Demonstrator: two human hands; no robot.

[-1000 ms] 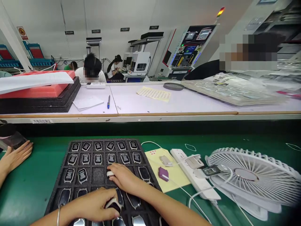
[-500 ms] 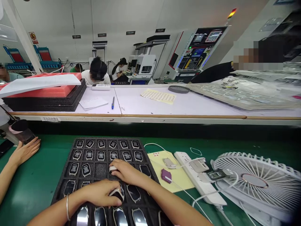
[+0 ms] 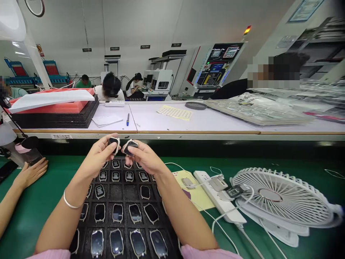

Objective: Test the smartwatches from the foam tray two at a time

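Observation:
My left hand (image 3: 99, 154) is raised above the black foam tray (image 3: 122, 194) and pinches a small watch case (image 3: 113, 142) with a dark screen. Beside it, my right hand (image 3: 142, 156) holds a second watch case (image 3: 130, 145) the same way, the two pieces almost touching. Below my forearms the tray holds several more watch cases in square pockets, some with label stickers, some bare. Two pockets in the middle rows stand empty.
A white desk fan (image 3: 272, 196) lies flat at the right, next to a white power strip (image 3: 218, 198) with cables and a yellow sheet (image 3: 198, 194). Another person's hand (image 3: 31, 172) rests on the green belt at left. A white bench (image 3: 188, 120) runs behind.
Both hands lifted from the tray, each bringing up a watch case, and now hold them side by side in the air. The view tilted slightly.

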